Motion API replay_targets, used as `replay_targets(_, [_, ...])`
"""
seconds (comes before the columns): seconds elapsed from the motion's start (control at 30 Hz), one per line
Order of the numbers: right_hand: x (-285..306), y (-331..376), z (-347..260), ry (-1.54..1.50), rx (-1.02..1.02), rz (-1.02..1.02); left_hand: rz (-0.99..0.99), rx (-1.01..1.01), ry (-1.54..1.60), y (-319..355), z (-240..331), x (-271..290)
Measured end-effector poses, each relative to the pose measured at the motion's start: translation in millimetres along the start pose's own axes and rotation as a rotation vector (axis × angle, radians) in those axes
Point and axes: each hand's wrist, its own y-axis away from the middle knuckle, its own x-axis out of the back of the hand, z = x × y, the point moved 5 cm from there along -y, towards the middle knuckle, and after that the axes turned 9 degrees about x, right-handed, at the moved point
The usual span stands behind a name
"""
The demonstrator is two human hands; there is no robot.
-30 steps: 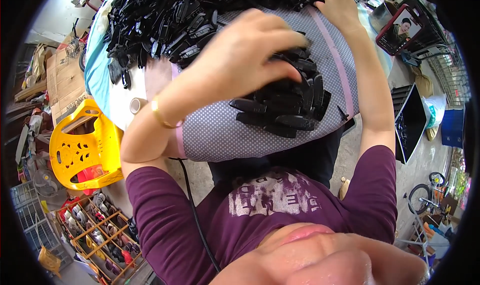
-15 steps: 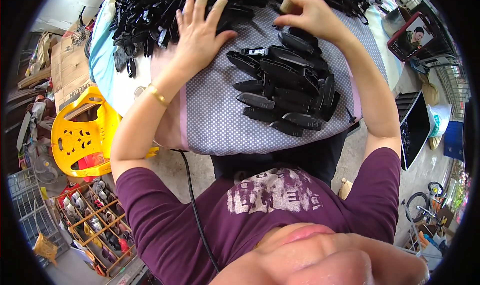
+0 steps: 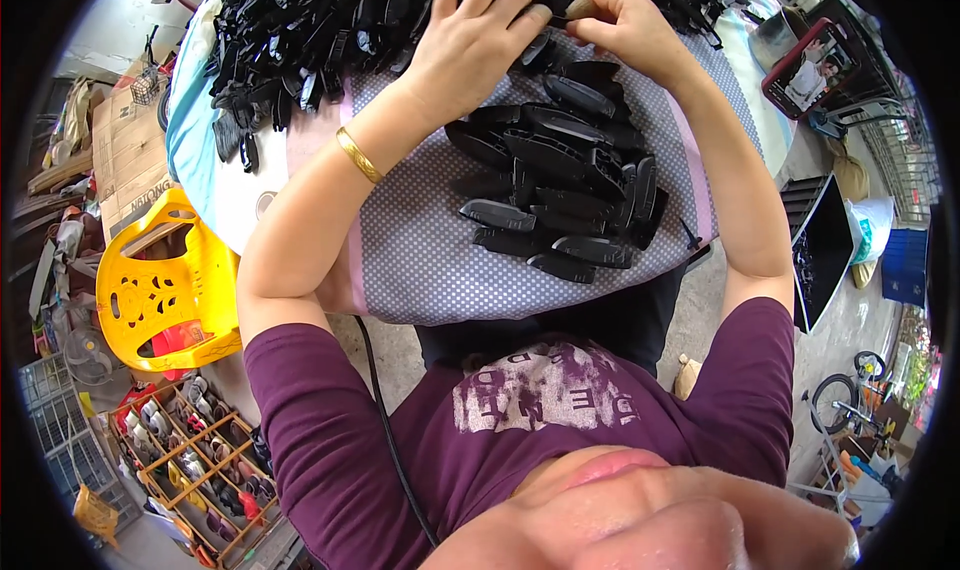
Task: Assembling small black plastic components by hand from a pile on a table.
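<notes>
Both my hands are over the far part of the cloth-covered table (image 3: 400, 280). My left hand (image 3: 465, 60), with a gold bangle at the wrist, reaches across a large heap of black plastic parts (image 3: 330, 30), fingers stretched and apart. Close to its fingertips, my right hand (image 3: 635, 38) pinches a small dark piece between thumb and forefinger; its full shape is hidden. Nearer my body lies a smaller pile of long, curved black plastic pieces (image 3: 570, 155), stacked loosely on the dotted cloth.
A yellow plastic chair (image 3: 165, 290) stands left of the table. At the right edge is a phone (image 3: 812, 70) with a lit screen. A black bin (image 3: 825, 245) sits on the floor at right. A black cable (image 3: 375, 380) hangs at my front.
My left hand has moved right across the heap, toward my right hand. My right hand stays nearly in place, still pinching. The view has shifted slightly.
</notes>
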Motion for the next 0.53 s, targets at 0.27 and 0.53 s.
replay_targets(0.27, [24.3, -2.6, 2.2, 0.418, 0.09, 0.141, 0.039, -0.176, 0.335, -5.3, -2.7, -5.8])
replay_targets(0.53, [-7.0, 10.7, -48.9, -0.199, 0.122, 0.159, -0.057, 0.593, 1.327, 5.0, -55.9, -30.7])
